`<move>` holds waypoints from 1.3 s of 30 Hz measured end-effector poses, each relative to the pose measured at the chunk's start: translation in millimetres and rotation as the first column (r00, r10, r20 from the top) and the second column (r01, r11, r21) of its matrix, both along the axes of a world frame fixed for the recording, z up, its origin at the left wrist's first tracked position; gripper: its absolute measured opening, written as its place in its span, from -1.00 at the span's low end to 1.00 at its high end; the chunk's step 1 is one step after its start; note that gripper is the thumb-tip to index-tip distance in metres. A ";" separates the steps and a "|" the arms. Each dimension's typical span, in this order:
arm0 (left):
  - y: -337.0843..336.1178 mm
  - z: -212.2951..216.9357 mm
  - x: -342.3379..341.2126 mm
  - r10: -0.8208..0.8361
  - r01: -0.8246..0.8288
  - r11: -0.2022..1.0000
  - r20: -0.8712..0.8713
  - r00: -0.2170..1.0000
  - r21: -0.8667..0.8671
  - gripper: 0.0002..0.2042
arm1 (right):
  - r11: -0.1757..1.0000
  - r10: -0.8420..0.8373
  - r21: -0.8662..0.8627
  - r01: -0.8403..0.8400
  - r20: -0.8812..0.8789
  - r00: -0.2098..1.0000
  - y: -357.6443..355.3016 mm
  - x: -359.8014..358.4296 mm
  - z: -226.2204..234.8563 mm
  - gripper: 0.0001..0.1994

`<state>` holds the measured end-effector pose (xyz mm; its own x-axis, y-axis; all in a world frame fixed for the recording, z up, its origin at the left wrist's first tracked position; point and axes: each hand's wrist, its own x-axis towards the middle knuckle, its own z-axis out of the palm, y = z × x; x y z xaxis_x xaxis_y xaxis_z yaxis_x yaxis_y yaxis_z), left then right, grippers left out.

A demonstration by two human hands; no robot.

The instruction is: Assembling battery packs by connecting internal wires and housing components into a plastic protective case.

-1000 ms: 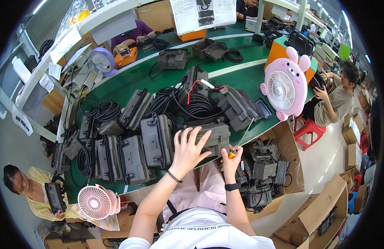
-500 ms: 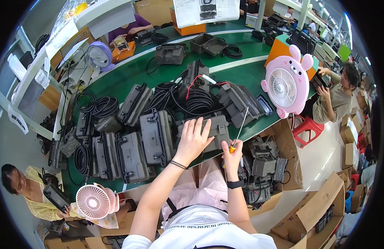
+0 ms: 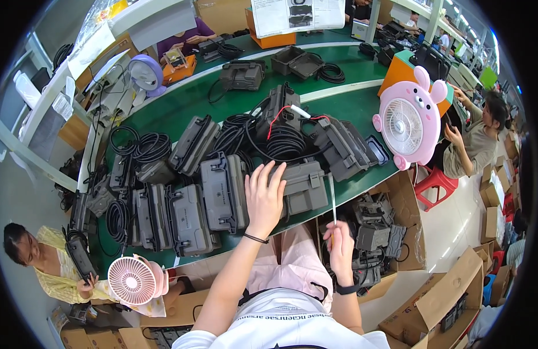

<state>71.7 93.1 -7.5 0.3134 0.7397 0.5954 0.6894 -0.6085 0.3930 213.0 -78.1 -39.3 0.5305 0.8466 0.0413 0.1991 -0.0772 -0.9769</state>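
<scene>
My left hand (image 3: 265, 199) lies open with its fingers stretched out over the left end of a grey plastic case (image 3: 306, 187) at the near edge of the table. Part of that case is hidden beneath the hand. In my right hand (image 3: 340, 249) is a screwdriver (image 3: 331, 200), its yellow handle mostly covered by my fingers. The long metal shaft points away from me, its tip beside the case's right end; whether it touches cannot be seen. Just beyond, another grey case (image 3: 342, 152) leans at an angle.
Several grey cases (image 3: 190, 221) stand in a row to the left, with coiled black cables (image 3: 286, 142) behind. A pink rabbit-shaped fan (image 3: 404, 125) stands right; a pink fan (image 3: 132, 282) is lower left. A carton of cases (image 3: 405, 232) sits below the table. Co-workers sit on both sides.
My right hand has drawn back toward me and slightly right, and the screwdriver has swung from a rightward slant to nearly straight ahead. My left hand has slid a little left on the case.
</scene>
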 end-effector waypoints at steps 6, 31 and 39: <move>2.4 1.6 -1.5 -0.043 0.043 0.998 0.001 0.999 0.041 -0.69 | 0.980 0.168 -0.171 -0.100 0.449 0.878 -17.8 -17.8 4.7 -0.81; 2.9 2.1 0.1 -0.059 0.058 0.998 0.033 0.998 0.025 -0.72 | 0.965 0.200 -0.145 -0.219 -0.131 0.971 -5.1 -41.4 -22.3 -0.80; 1.2 0.9 -2.0 -0.054 0.052 0.998 0.028 0.998 0.046 -0.70 | 0.997 0.047 -0.074 -0.018 0.419 0.907 -6.6 -37.5 -32.0 -0.80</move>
<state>69.6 94.4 -6.6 0.3336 0.6944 0.6376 0.6443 -0.6617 0.3834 175.5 -84.7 -71.3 0.4486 0.8716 0.1975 0.5936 -0.1255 -0.7949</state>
